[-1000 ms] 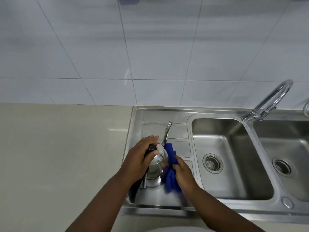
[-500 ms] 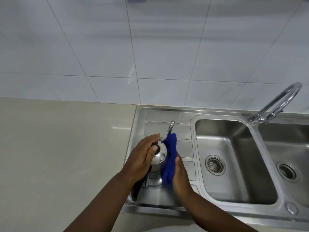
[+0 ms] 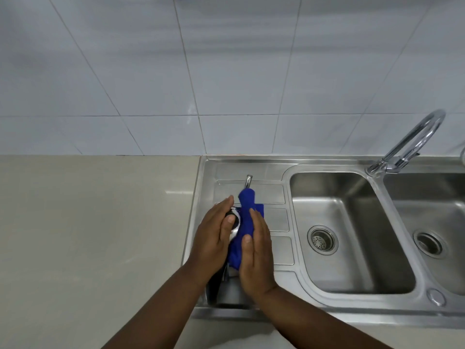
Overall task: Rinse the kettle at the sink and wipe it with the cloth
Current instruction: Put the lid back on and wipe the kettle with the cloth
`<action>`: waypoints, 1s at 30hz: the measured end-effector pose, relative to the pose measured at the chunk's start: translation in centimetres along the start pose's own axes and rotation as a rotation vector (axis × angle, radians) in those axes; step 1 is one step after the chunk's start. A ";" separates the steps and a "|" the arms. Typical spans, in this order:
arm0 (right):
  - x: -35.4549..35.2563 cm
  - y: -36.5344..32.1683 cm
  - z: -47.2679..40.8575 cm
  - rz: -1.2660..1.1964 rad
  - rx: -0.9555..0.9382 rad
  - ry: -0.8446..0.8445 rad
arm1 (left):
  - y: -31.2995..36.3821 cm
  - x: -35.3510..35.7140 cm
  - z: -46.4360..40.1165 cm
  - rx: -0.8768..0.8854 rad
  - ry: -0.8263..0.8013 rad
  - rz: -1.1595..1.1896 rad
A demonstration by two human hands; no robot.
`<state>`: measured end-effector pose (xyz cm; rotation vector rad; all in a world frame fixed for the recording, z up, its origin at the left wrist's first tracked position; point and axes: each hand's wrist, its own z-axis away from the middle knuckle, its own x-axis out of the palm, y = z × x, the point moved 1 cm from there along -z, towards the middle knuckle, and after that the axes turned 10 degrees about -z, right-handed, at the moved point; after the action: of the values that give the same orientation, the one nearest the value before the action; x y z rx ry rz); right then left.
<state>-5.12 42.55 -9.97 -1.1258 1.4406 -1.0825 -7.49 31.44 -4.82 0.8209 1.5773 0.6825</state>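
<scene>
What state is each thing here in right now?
kettle: upright on the drainboard, lid on.
cloth: pressed against the kettle.
left hand: fingers straight, resting on kettle.
right hand: fingers straight, pressing cloth.
tap: off, no water running.
basin: unplugged.

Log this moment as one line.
phase: wipe | left hand: rests on lid of shiny steel kettle | right hand: presses blue cloth against kettle | place: stainless sink drainboard
</scene>
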 end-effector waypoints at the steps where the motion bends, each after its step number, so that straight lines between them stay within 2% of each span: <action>1: -0.3 1.3 0.3 -0.073 0.075 0.033 | -0.2 0.1 0.0 -0.023 0.009 -0.016; 5: -1.0 3.5 1.2 -0.396 0.407 0.064 | -0.1 0.2 0.0 -0.035 0.023 -0.035; 8: -0.7 3.3 1.3 -0.452 0.490 0.087 | -0.1 0.2 0.1 -0.045 0.041 -0.026; 11: 0.4 0.7 1.6 -0.301 0.305 0.110 | -0.2 0.4 0.2 -0.044 0.063 -0.022; 13: 1.0 -0.7 1.8 -0.117 0.121 0.064 | -0.2 0.6 0.4 -0.040 0.071 -0.007; 15: 0.9 -0.1 1.7 -0.023 0.029 0.034 | -0.2 0.7 0.4 -0.039 0.071 0.005; 18: 0.3 2.7 2.2 -0.092 0.108 0.061 | -0.1 0.7 0.2 -0.029 0.076 -0.021; 21: -0.1 4.0 2.3 -0.407 0.383 0.079 | -0.2 0.5 0.1 -0.023 0.036 -0.052; 23: -0.1 3.9 1.7 -0.474 0.472 0.089 | -0.3 0.3 0.0 0.006 -0.017 -0.094; 26: -0.3 1.6 0.6 -0.472 0.398 0.105 | -0.5 -0.1 -0.5 0.061 -0.064 -0.141; 30: -1.0 -2.6 -0.9 -0.320 0.074 -0.051 | -0.7 -0.5 -1.2 0.204 -0.161 -0.136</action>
<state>-5.60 43.12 -7.14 -1.3509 1.1953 -1.3067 -8.69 30.67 -4.94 0.8862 1.5563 0.3532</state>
